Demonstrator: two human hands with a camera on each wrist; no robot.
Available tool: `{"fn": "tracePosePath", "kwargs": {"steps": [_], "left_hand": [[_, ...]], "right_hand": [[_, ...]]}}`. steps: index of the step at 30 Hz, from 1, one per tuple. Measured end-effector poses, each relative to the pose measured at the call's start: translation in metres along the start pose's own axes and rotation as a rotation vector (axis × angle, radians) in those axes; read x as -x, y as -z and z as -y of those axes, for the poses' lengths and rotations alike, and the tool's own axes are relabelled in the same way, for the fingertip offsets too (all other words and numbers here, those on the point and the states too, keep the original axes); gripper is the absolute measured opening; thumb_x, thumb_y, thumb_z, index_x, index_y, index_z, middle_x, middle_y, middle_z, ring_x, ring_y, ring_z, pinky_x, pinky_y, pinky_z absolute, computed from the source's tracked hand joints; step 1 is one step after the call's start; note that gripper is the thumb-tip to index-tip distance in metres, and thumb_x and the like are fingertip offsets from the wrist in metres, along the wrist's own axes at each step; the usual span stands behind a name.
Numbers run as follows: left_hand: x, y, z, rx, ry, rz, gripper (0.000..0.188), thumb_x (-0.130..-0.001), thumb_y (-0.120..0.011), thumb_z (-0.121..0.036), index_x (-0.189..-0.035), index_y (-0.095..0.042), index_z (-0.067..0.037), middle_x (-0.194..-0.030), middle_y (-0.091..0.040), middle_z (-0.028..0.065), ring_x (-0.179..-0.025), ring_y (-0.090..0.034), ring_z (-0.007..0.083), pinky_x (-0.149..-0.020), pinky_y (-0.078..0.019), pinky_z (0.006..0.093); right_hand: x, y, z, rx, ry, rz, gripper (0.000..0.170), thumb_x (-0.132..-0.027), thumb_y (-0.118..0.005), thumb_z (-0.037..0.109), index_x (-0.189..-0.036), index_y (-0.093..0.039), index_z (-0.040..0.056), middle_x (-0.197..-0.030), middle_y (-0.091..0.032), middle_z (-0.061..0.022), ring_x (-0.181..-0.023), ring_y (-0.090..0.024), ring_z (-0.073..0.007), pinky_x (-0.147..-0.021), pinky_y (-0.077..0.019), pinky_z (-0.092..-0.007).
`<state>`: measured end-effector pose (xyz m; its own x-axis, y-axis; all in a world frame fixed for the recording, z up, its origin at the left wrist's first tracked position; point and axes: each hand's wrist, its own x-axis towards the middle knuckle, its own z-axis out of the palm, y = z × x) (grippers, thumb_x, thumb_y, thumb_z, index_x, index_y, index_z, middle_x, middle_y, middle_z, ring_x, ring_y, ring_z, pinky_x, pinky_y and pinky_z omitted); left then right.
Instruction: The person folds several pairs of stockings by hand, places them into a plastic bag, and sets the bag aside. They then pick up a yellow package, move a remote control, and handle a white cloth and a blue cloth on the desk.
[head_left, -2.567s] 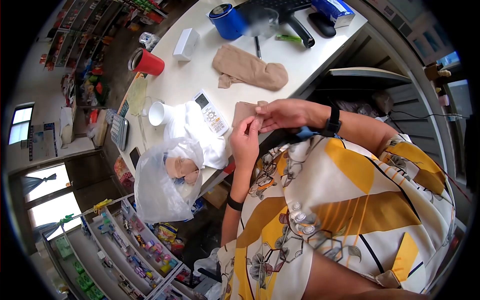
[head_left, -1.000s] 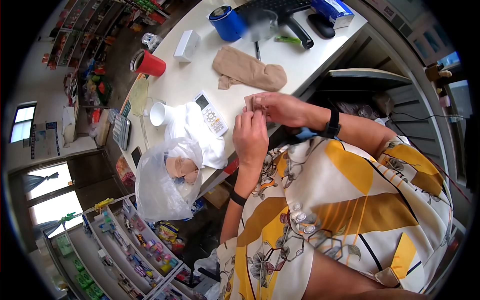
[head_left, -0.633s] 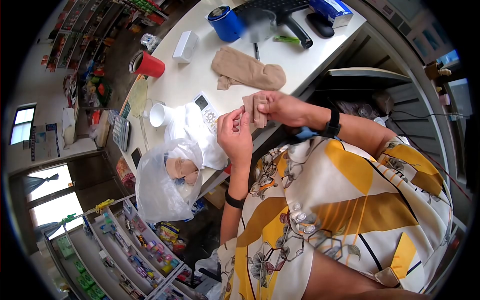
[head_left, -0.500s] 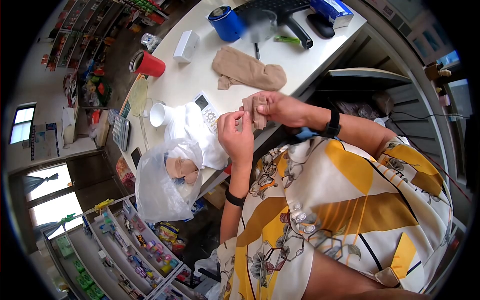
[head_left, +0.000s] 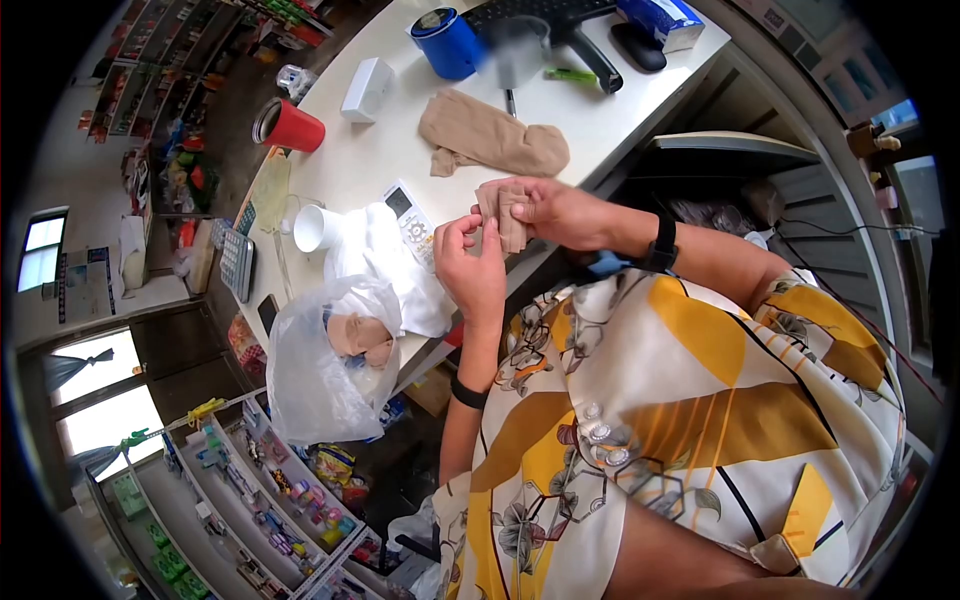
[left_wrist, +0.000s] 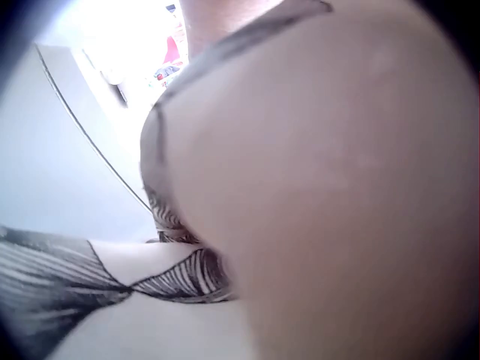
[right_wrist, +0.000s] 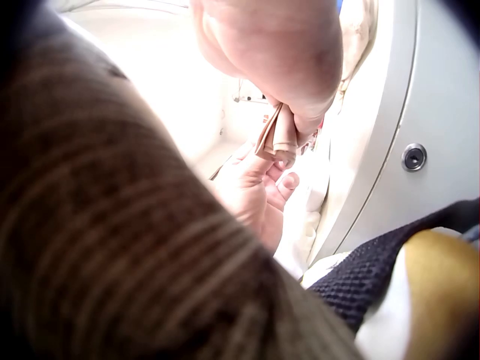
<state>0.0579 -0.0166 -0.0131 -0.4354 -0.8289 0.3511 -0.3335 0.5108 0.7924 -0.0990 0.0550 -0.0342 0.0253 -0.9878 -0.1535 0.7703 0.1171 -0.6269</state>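
In the head view, my right hand (head_left: 562, 214) pinches a folded tan sock (head_left: 512, 220) between thumb and fingers, above the table's front edge. My left hand (head_left: 470, 268) comes from the lower left and pinches the near-left edge of the same sock, its thumb up against the folds. The right wrist view shows the sock (right_wrist: 279, 139) as a small layered bundle between both hands. Another tan sock (head_left: 490, 132) lies flat on the table just beyond. In the left wrist view, a blurred forearm or hand fills most of the picture and hides the sock.
A white remote (head_left: 408, 222), white cloth (head_left: 370, 255), white cup (head_left: 312, 228) and clear plastic bag (head_left: 320, 390) stand to the left. Farther back are a red cup (head_left: 295, 127), white box (head_left: 368, 90), blue container (head_left: 447, 48), scanner (head_left: 590, 60) and mouse (head_left: 638, 47).
The tan sock was flat on the table; it is lifted and folded smaller between my hands. Lately my left hand has drawn back from over it to its left edge.
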Motion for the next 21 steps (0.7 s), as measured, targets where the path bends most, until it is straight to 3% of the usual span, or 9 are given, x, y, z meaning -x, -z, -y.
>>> {"fn": "tracePosePath", "kwargs": {"steps": [2,5,9,15,18,21], "left_hand": [[0.002,-0.001,0.002,0.037,0.044,0.014,0.014,-0.080,-0.075,-0.005,-0.090,-0.067,-0.002,-0.088,-0.062,0.0071,-0.076,-0.054,0.0224,-0.071,-0.0463,0.0342],[0.001,0.002,-0.005,-0.047,-0.026,-0.016,0.013,-0.079,-0.075,-0.004,-0.089,-0.067,-0.003,-0.088,-0.061,0.0075,-0.078,-0.056,0.0246,-0.071,-0.0470,0.0359],[-0.001,0.002,-0.002,-0.243,-0.373,-0.092,0.012,-0.078,-0.074,-0.002,-0.086,-0.066,-0.005,-0.087,-0.060,0.0078,-0.080,-0.058,0.0280,-0.071,-0.0485,0.0392],[-0.001,0.002,-0.006,-0.409,-0.535,-0.078,0.013,-0.078,-0.073,-0.002,-0.084,-0.063,-0.006,-0.088,-0.060,0.0074,-0.080,-0.058,0.0283,-0.070,-0.0500,0.0398],[-0.001,0.002,-0.009,-0.425,-0.567,-0.070,0.013,-0.078,-0.073,-0.002,-0.085,-0.063,-0.006,-0.088,-0.061,0.0070,-0.080,-0.059,0.0277,-0.070,-0.0505,0.0392],[0.002,-0.001,-0.004,-0.413,-0.551,-0.006,0.012,-0.080,-0.072,-0.003,-0.087,-0.063,-0.006,-0.089,-0.063,0.0074,-0.081,-0.061,0.0278,-0.071,-0.0512,0.0394]], "right_hand": [[0.003,-0.005,0.002,-0.003,-0.005,-0.021,0.043,-0.103,-0.046,0.004,-0.146,-0.040,0.0040,-0.135,-0.056,-0.0077,-0.121,-0.057,-0.0189,-0.103,-0.0463,-0.0376],[0.004,-0.005,0.004,-0.012,-0.019,-0.041,0.044,-0.103,-0.046,0.003,-0.147,-0.038,0.0031,-0.138,-0.053,-0.0094,-0.123,-0.056,-0.0204,-0.105,-0.0456,-0.0386],[0.003,-0.001,0.002,0.010,-0.012,-0.071,0.045,-0.103,-0.046,0.004,-0.147,-0.039,0.0041,-0.136,-0.056,-0.0082,-0.120,-0.057,-0.0186,-0.099,-0.0478,-0.0356],[-0.003,0.007,-0.009,0.252,0.024,-0.114,0.030,-0.102,-0.055,0.015,-0.131,-0.060,0.0080,-0.109,-0.067,0.0019,-0.096,-0.061,-0.0079,-0.084,-0.0481,-0.0278],[-0.002,0.006,-0.010,0.299,0.049,-0.204,0.025,-0.101,-0.058,0.019,-0.123,-0.066,0.0088,-0.100,-0.068,0.0038,-0.090,-0.061,-0.0064,-0.082,-0.0491,-0.0268],[0.002,0.001,-0.004,0.307,0.012,-0.235,0.028,-0.101,-0.058,0.017,-0.125,-0.061,0.0027,-0.102,-0.068,-0.0004,-0.085,-0.063,-0.0086,-0.077,-0.0548,-0.0265]]}}
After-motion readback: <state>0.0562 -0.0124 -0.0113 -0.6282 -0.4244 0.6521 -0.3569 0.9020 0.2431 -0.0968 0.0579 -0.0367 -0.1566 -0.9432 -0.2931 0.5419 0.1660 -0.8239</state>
